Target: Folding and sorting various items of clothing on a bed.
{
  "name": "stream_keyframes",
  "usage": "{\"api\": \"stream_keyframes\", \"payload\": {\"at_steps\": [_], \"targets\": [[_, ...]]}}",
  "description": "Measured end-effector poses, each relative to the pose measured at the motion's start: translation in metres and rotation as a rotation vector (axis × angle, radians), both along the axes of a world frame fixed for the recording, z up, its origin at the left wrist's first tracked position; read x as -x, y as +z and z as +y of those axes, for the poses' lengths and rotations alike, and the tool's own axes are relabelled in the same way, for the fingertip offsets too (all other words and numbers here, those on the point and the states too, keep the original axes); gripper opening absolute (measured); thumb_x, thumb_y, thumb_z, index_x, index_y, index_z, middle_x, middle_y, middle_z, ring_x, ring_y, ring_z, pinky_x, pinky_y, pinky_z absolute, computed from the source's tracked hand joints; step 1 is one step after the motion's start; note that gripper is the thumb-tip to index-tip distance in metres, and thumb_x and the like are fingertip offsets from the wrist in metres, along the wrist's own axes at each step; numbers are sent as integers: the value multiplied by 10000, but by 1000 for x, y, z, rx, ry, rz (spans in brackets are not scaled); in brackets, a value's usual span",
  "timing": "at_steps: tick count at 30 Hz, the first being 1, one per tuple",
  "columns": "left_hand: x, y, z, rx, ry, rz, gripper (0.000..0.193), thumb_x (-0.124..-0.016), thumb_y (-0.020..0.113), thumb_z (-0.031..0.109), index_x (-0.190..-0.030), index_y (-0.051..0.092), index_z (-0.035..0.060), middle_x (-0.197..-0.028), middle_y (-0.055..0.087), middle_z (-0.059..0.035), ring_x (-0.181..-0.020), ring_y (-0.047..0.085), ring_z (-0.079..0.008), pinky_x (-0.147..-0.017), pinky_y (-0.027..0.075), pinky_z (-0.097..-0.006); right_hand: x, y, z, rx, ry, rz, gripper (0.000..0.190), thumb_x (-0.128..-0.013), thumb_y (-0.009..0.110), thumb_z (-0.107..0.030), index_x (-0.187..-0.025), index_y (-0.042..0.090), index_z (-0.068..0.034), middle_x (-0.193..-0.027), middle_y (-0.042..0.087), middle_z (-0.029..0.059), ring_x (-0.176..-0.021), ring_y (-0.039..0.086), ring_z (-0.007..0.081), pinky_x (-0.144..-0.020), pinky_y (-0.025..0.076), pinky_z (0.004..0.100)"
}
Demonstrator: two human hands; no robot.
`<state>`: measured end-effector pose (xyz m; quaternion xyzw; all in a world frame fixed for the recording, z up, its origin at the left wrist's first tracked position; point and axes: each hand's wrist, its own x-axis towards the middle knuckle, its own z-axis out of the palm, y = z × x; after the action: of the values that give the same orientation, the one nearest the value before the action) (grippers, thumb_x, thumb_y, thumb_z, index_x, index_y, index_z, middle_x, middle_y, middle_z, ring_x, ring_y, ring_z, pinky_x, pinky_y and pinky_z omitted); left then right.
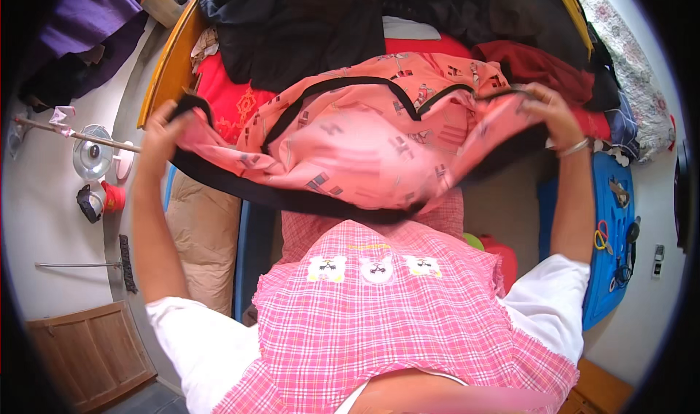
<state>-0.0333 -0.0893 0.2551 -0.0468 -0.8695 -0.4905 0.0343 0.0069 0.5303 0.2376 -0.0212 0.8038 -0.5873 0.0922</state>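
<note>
A printed coral-pink garment (372, 146) with wide black trim is stretched between my two hands. My left hand (161, 127) grips its black-edged corner at the left. At the right, my right hand (549, 110) pinches the other upper corner; a bracelet circles that wrist. The black band along the near edge sags in a curve and looks blurred. Behind the raised near part, the far part of the garment reaches over the bedding, with a V-shaped black trim showing. My fingertips are partly hidden by blur and cloth.
Dark clothes (301, 25) lie heaped on a red bed cover (232, 99) beyond the garment. A wooden bed board (172, 58) rises at the left. On the right, a blue table (610, 250) holds scissors (603, 236) and a cable. A tan padded bundle (202, 239) is at the lower left.
</note>
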Motion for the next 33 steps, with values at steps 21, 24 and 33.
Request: {"api": "stream_keyframes", "payload": {"at_steps": [21, 24, 33], "targets": [[-133, -179, 204, 136, -428, 91, 136, -818, 552, 100, -918, 609, 29, -852, 583, -93, -714, 577, -229, -666, 445, -279, -126, -166, -156, -422, 423, 345, 237, -731, 592, -163, -942, 578, -58, -803, 617, 151, -750, 599, 314, -679, 462, 411], [-124, -179, 208, -331, -230, -280, 151, -821, 509, 43, -934, 582, -25, -803, 588, -63, -699, 548, -112, -638, 429, -236, -124, -155, -154, -616, 349, 75, 204, -745, 601, -140, -929, 571, -56, -793, 611, 141, -751, 596, 296, -644, 453, 383], [-136, -173, 240, -225, -578, -170, 155, -765, 590, 44, -909, 585, -13, -789, 561, -67, -718, 546, -150, -650, 424, -258, -110, -141, -185, -213, 220, 127, 214, -729, 605, -131, -918, 561, -43, -810, 616, 143, -754, 606, 287, -663, 469, 357]]}}
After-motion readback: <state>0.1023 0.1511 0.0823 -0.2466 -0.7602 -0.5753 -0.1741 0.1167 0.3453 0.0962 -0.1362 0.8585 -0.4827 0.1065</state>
